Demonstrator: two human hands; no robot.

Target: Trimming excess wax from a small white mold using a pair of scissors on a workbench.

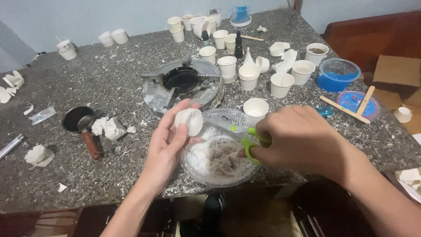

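White lump [189,121], rounded and matte, held at centre frame between the thumb and curled fingers of the left hand [169,142], just above the near rim of a clear plastic dish [197,169]. It looks light and somewhat crumbly, like set plaster or wax, so it is best cradled around its bulk rather than pinched at an edge. The right hand [298,140] is closed through the loops of green-handled scissors [252,142], whose blades point toward the lump; the blade tips are hard to make out. Inside the dish lie pale grey, flaky shavings [223,160]. Behind, at upper centre, stands a round metal burner [184,81]; to its right, a crowd of white paper cups [249,77] and a blue-lidded tub [337,74]. At left, a small dark pan [79,119] with a red-brown handle lies among white scraps. The speckled bench [109,79] is strewn with crumbs; the cup nearest the dish crowds the scissors' side.
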